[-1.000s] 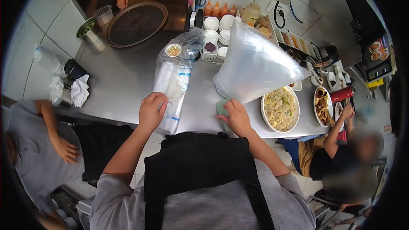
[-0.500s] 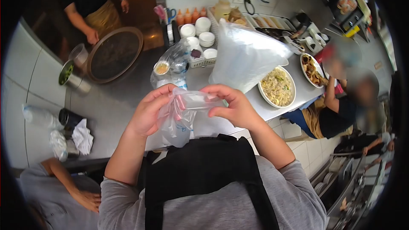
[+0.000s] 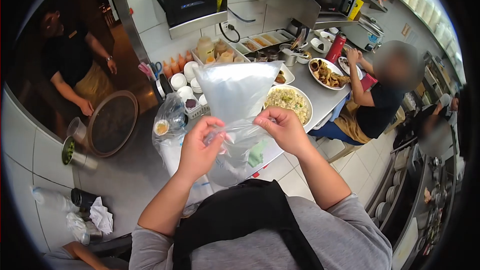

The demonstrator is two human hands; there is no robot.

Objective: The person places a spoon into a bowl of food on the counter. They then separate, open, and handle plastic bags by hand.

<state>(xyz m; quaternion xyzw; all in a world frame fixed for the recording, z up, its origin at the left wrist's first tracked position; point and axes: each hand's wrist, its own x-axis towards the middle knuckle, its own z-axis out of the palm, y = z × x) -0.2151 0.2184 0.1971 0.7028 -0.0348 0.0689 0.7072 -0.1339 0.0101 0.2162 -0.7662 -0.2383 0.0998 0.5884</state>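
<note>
A large clear plastic bag (image 3: pixel 237 87) is stretched between my two hands, its wide closed part standing up beyond them and its loose film hanging towards me. My left hand (image 3: pixel 202 145) pinches the film on the left, fingers curled. On the right, my right hand (image 3: pixel 281 126) grips the bag with thumb and fingers pressed together. Just past that hand sits a white bowl of fried rice (image 3: pixel 289 101), partly covered by the bag. Left of my left hand lies a clear bag (image 3: pixel 172 112) with a small lidded cup of orange-brown contents (image 3: pixel 161 127).
A round brown tray (image 3: pixel 114 122) leans at the left, near a co-worker (image 3: pixel 75 65). White cups and sauce bottles (image 3: pixel 175 65) line the back. An oval plate of browned food (image 3: pixel 326 75) lies right, by another person (image 3: pixel 380 100). A printer (image 3: pixel 187 0) is mounted above.
My view has shifted, showing more of the back wall. My hands have spread the bag's film wider, and the bag now stands straight ahead between them instead of off to the right.
</note>
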